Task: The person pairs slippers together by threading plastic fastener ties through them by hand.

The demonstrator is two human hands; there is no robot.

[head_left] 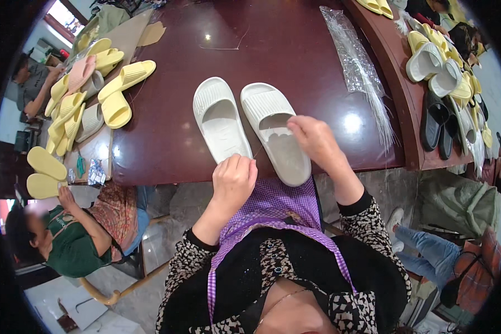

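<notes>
A: Where do the white slippers sit relative to the hands?

B: The pair lies side by side on the dark red bench, soles down. The left hand is curled into a loose fist at the near end of the left white slipper, close to the bench edge. It seems to pinch something fine, perhaps a thread; I cannot tell for sure.

A: And the other one?

B: The right hand rests on the right white slipper, fingers bent over its footbed just below the ribbed strap, touching rather than gripping it.

A: How would these handle?

B: They look like moulded foam: light, soft, a bit springy, not fragile. The smooth surface may slide on the polished bench, so I'd judge the strap or the side wall to be the surest hold.

A: What else is around?

B: Beyond the right hand lies a clear plastic bag with thin clear strands spilling toward the edge. Far to the left of the left hand sits a heap of yellow slippers. More slippers, yellow, white and black, are well off to the right. Another person in a green top sits below left.
</notes>
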